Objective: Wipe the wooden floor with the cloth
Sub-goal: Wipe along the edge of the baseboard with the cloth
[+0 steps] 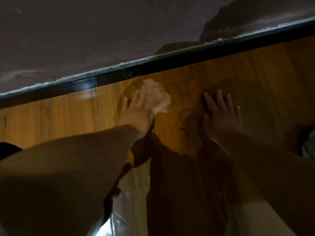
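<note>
The wooden floor (59,116) runs across the middle of the head view, glossy and orange-brown. A pale crumpled cloth (158,97) lies on it close to the dark skirting. My left hand (136,113) lies over the near side of the cloth, blurred by motion; how its fingers sit on the cloth I cannot tell. My right hand (221,114) rests flat on the boards to the right, fingers spread and straight, holding nothing. Shadow covers the floor under both arms.
A dark skirting board (170,63) slants across the view where the floor meets a dull purple-grey wall (85,31). Something pale and grey (309,149) shows at the right edge. Shiny clear plastic (119,210) lies on the floor between my arms.
</note>
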`<state>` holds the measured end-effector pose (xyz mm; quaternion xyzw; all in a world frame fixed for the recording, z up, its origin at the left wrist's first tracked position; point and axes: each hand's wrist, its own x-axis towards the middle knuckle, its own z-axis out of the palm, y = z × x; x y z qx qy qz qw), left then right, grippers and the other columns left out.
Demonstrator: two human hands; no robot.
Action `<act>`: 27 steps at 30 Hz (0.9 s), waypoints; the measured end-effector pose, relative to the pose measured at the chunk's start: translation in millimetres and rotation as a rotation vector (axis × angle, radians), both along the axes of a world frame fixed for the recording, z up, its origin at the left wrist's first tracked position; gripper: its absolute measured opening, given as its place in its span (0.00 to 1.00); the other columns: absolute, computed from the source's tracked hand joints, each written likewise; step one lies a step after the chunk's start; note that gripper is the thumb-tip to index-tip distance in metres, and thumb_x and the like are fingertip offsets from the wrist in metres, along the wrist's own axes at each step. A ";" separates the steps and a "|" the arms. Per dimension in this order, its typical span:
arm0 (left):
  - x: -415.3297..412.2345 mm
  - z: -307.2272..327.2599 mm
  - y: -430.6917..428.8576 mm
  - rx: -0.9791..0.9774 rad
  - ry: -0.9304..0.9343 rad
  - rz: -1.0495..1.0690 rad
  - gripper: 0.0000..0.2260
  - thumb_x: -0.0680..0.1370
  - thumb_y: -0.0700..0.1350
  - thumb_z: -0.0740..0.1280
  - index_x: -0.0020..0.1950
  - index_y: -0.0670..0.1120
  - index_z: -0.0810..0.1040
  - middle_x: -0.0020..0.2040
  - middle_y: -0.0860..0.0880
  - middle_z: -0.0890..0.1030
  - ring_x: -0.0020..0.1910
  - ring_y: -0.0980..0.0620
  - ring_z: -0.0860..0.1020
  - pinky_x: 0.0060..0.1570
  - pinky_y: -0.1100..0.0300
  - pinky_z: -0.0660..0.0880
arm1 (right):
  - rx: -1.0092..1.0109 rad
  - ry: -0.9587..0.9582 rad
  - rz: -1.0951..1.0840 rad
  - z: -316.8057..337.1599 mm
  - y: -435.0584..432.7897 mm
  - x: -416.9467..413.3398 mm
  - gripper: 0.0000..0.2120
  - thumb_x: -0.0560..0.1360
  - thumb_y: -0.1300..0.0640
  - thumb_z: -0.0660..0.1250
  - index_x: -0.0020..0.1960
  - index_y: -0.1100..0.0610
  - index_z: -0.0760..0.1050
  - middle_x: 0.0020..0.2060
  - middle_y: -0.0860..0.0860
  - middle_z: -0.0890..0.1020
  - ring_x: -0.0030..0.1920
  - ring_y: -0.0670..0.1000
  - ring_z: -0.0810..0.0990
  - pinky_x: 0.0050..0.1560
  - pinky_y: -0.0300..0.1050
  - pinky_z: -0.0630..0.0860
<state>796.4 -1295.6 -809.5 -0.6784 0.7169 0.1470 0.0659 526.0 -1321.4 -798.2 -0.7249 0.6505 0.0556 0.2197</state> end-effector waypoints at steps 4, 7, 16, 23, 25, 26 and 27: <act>38.8 12.4 -16.6 -0.031 -0.008 0.408 0.24 0.83 0.51 0.52 0.79 0.52 0.51 0.79 0.46 0.49 0.78 0.44 0.46 0.74 0.46 0.49 | 0.018 -0.008 -0.009 -0.2 -0.2 14.2 0.30 0.80 0.46 0.52 0.78 0.41 0.43 0.79 0.49 0.42 0.78 0.54 0.38 0.74 0.61 0.42; -3.3 16.5 -14.1 -0.062 0.089 0.373 0.28 0.80 0.41 0.58 0.79 0.50 0.52 0.79 0.45 0.48 0.77 0.43 0.48 0.74 0.50 0.50 | 0.004 -0.004 -0.019 -1.9 -0.3 24.9 0.30 0.79 0.47 0.52 0.78 0.41 0.44 0.79 0.49 0.43 0.78 0.54 0.39 0.74 0.63 0.41; -10.5 1.7 -23.2 -0.116 0.139 0.213 0.27 0.80 0.47 0.60 0.76 0.59 0.55 0.77 0.52 0.56 0.71 0.42 0.59 0.64 0.46 0.62 | -0.016 -0.009 -0.076 0.8 -17.1 32.9 0.30 0.79 0.48 0.53 0.79 0.42 0.46 0.79 0.49 0.45 0.78 0.53 0.40 0.75 0.60 0.42; 77.2 9.6 -5.3 -0.066 -0.071 0.916 0.23 0.80 0.50 0.55 0.76 0.54 0.61 0.78 0.48 0.56 0.72 0.40 0.59 0.67 0.43 0.59 | -0.023 0.003 -0.036 10.7 -29.3 42.5 0.29 0.80 0.47 0.50 0.79 0.42 0.45 0.79 0.48 0.44 0.78 0.52 0.39 0.75 0.59 0.41; 52.3 6.9 -18.9 -0.086 -0.020 0.662 0.25 0.79 0.49 0.58 0.77 0.52 0.60 0.78 0.47 0.56 0.75 0.42 0.56 0.72 0.46 0.56 | -0.039 -0.001 -0.074 7.2 -28.1 48.7 0.29 0.80 0.48 0.51 0.79 0.42 0.46 0.79 0.48 0.44 0.78 0.53 0.39 0.75 0.59 0.41; 29.6 6.3 -27.8 -0.113 0.002 0.451 0.25 0.79 0.47 0.58 0.77 0.53 0.59 0.78 0.48 0.56 0.76 0.44 0.54 0.74 0.49 0.52 | -0.049 -0.004 -0.083 7.2 -27.6 49.2 0.29 0.80 0.49 0.52 0.79 0.42 0.46 0.79 0.48 0.44 0.78 0.53 0.39 0.75 0.59 0.41; 19.7 1.9 -27.6 -0.122 0.020 0.250 0.25 0.81 0.45 0.56 0.77 0.54 0.58 0.78 0.49 0.55 0.77 0.47 0.52 0.75 0.51 0.48 | -0.040 -0.017 -0.086 -0.5 -21.2 62.6 0.29 0.80 0.49 0.52 0.79 0.42 0.47 0.79 0.49 0.45 0.78 0.53 0.40 0.75 0.59 0.41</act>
